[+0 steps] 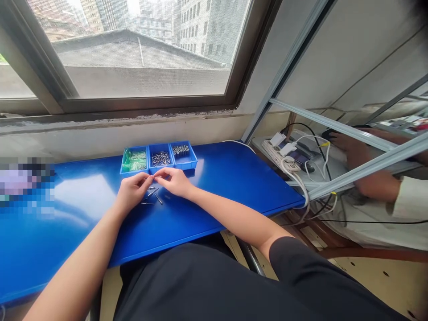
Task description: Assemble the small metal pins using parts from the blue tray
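Observation:
My left hand [135, 189] and my right hand [174, 182] meet fingertip to fingertip over the blue table, just in front of a row of blue bins. Both are pinched closed; whatever lies between the fingertips is too small and too covered to name. Several thin metal pins [158, 199] lie loose on the table below my hands. Behind them, the left blue bin [122, 171] has a green plastic bag of small pale pieces [137, 160]. Dark metal pins [161, 158] fill the middle bin, and small round metal parts [181, 150] stand in rows in the right one.
The blue table [220, 183] runs along a wall under a window [143, 49]. At the right, a grey metal frame [337, 127] stands beside a power strip [282, 154] with white cables. Beyond it are another person's arms [363, 165]. A blurred-out item [20, 178] lies far left.

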Available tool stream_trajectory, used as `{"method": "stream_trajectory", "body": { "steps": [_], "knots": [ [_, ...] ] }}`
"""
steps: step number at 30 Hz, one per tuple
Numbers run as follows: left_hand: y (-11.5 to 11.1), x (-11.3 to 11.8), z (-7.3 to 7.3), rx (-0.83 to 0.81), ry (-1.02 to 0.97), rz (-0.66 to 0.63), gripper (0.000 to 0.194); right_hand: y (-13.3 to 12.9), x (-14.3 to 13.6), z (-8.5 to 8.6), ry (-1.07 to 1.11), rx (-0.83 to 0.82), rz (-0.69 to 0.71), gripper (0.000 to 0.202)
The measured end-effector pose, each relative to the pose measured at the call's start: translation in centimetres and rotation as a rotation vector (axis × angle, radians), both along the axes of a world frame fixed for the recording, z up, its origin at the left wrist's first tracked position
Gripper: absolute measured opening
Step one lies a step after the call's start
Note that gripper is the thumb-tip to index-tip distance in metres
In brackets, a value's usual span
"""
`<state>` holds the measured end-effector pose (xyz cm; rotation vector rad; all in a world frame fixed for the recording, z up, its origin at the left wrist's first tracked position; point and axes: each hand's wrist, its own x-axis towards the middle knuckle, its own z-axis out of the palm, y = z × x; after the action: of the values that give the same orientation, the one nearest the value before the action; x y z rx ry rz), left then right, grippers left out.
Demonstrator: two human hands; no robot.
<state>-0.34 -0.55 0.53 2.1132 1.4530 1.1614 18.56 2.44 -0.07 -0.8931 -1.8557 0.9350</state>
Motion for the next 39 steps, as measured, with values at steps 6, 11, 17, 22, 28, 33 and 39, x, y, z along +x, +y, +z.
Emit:
{"method": "stream_trajectory", "body": {
  "steps": [6,11,17,22,28,33,39],
  "knots": [
    [-0.07,0.09,0.39,0.015,0.028,0.000,0.038,0.05,-0.06,-0.27,-0.032,0.037,0.007,0.016],
    [-0.26,0.14,0.35,-0.027,-0.011,-0.036,0.034,0.07,-0.07,-0.27,-0.041,0.064,0.010,0.018],
    [-0.34,0.31,0.27,-0.013,-0.042,-0.053,0.028,0.00,0.10,0.31,-0.033,0.091,-0.028,0.010],
    [-0.32,0.34,0.23,-0.013,-0.049,-0.061,0.026,0.04,0.02,0.48,0.058,0.000,-0.058,0.011],
    [-0.16,0.23,-0.07,-0.010,-0.050,-0.045,0.028,0.38,-0.26,0.03,0.203,-0.172,0.005,0.019],
    [-0.18,0.27,0.12,0.005,-0.041,-0.030,0.026,0.47,-0.26,-0.07,0.187,-0.208,0.043,0.021],
    [0.01,0.16,0.11,0.009,-0.005,0.018,0.026,0.36,-0.13,0.03,0.105,-0.151,0.005,0.019]
  ]
}}
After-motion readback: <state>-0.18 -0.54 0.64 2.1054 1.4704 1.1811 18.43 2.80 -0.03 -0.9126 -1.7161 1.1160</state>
